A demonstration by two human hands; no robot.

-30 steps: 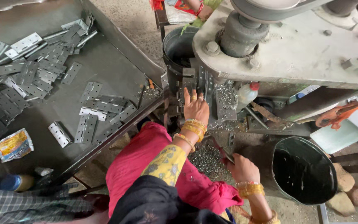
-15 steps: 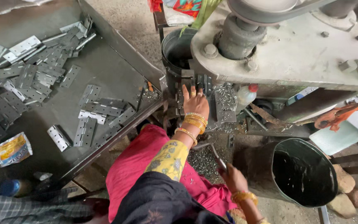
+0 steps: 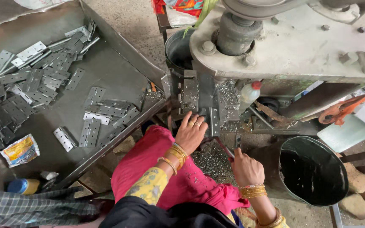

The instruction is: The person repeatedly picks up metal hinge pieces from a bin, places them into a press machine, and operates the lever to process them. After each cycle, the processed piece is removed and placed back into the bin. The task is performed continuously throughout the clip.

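Left hand [image 3: 192,131] open, fingers spread, palm down against the press bed, fingertips touching a small hinge plate [image 3: 213,119] standing upright at the die. Right hand [image 3: 246,168] closed around a dark lever handle [image 3: 236,143], just right of the left hand. Pile of metal shavings [image 3: 211,159] lies between the hands. Black bucket [image 3: 313,171] sits just right of the right hand. Plastic bottle with red cap [image 3: 249,93] stands above the right hand. Well left of the left hand, a table [image 3: 119,80] carries loose hinges [image 3: 102,109].
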